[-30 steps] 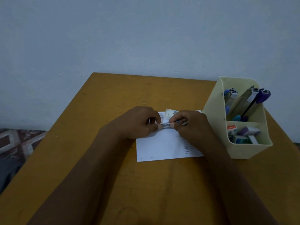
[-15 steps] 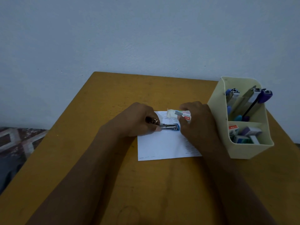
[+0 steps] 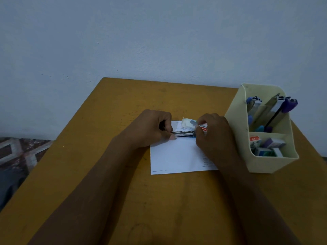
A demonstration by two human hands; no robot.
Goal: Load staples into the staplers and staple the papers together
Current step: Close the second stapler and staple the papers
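Head view: left hand (image 3: 152, 129) grips slim, blue-tipped metal stapler (image 3: 184, 134); right hand (image 3: 215, 137) seemingly pinches staple box (image 3: 187, 123).

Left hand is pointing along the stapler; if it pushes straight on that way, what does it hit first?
The left hand would likely meet the right hand first, at the far end of the stapler, by the staple box; depth unclear.

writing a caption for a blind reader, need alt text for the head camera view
The left hand grips a stapler over a sheet of paper on a wooden table while the right hand pinches a small staple box beside it. A cream organizer with more staplers and small boxes stands at the right.
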